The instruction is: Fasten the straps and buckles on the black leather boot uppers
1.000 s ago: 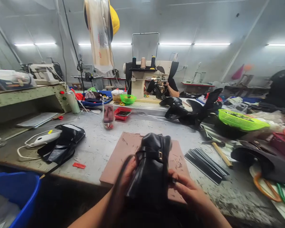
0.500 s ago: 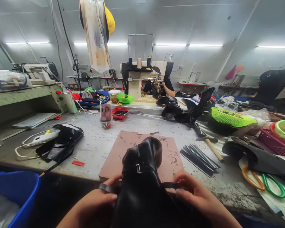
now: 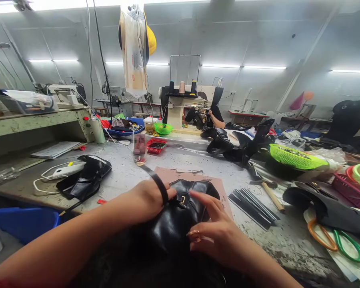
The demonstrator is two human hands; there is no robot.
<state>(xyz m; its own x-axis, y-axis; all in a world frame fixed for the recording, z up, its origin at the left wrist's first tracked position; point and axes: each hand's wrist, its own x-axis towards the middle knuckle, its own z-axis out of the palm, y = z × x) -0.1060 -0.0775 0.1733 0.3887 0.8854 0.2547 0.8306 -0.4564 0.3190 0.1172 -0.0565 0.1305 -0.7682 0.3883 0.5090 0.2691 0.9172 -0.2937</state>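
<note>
A shiny black leather boot (image 3: 171,228), with a small gold-coloured buckle (image 3: 183,199) on it, lies in front of me. My left hand (image 3: 148,200) is closed on a narrow black strap (image 3: 156,178) beside the buckle; the strap's free end sticks up and away to the left. Over the boot's right side is my right hand (image 3: 219,230), fingers apart, its index fingertip near the buckle. A pinkish board (image 3: 220,186) lies flat beneath the boot's far end. The boot's near part fades into shadow.
Black strips (image 3: 253,206) and a wooden-handled hammer (image 3: 273,196) lie to the right, near orange-and-green-handled scissors (image 3: 349,246). More black boots (image 3: 243,144) stand behind. A blue bin (image 3: 24,224) is at left; a person works at a sewing machine (image 3: 175,110) ahead.
My left hand has moved up and right to the buckle with the strap. My right hand has let go of the strap on its side and moved left over the boot. The view has shifted.
</note>
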